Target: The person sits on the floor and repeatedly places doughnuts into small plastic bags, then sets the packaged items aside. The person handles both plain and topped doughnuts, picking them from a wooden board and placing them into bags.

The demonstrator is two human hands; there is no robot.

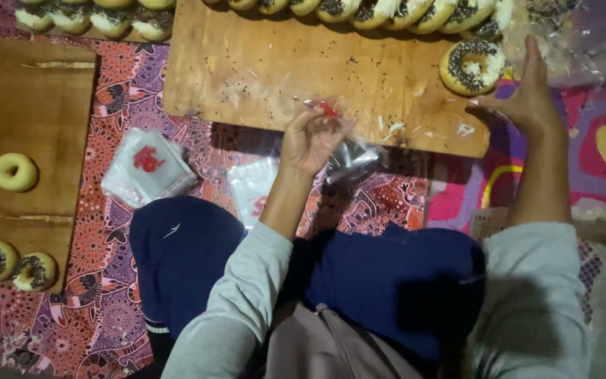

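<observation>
My left hand (310,140) is closed on a small clear plastic bag (348,156) with a red mark, held just above the near edge of a wooden board (282,77). My right hand (524,95) reaches toward the board's right end, fingers spread, holding nothing, right beside a doughnut topped with dark sprinkles (472,67). A row of sprinkled doughnuts (387,10) lines the far edge of the board.
A stack of clear bags with red prints (149,165) lies on the patterned cloth (106,281). A second wooden board (29,133) at the left carries a plain doughnut (14,172) and two sprinkled ones (15,267). My knees in dark blue trousers (184,245) fill the foreground.
</observation>
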